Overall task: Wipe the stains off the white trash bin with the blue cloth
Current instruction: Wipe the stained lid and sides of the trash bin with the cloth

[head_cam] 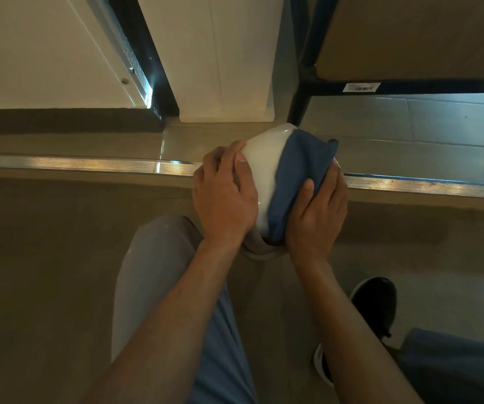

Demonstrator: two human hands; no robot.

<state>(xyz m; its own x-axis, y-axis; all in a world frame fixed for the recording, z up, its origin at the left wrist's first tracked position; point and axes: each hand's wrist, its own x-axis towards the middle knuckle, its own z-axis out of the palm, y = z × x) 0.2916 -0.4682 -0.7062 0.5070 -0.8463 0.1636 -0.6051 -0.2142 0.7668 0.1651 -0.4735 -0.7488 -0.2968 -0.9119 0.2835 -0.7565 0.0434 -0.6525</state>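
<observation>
Your left hand grip clamps the white trash bin; right hand grip pinches the blue cloth against its far side. Glossy shell: hard wiping could twist it loose.

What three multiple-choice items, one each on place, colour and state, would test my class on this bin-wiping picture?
1. Where does the cloth lie on the trash bin?
A. On the side by the right hand
B. On the side by the left hand
C. On the floor beside it

2. What colour is the cloth?
A. Red
B. Blue
C. Yellow

3. What is the left hand doing?
A. Hanging idle
B. Gripping the cloth
C. Holding the bare bin

Answers:
1 A: the cloth covers the bin's right part under the right hand.
2 B: the fabric is plainly blue against the white bin.
3 C: its fingers wrap the bin's uncovered white surface, apart from the cloth.
</observation>
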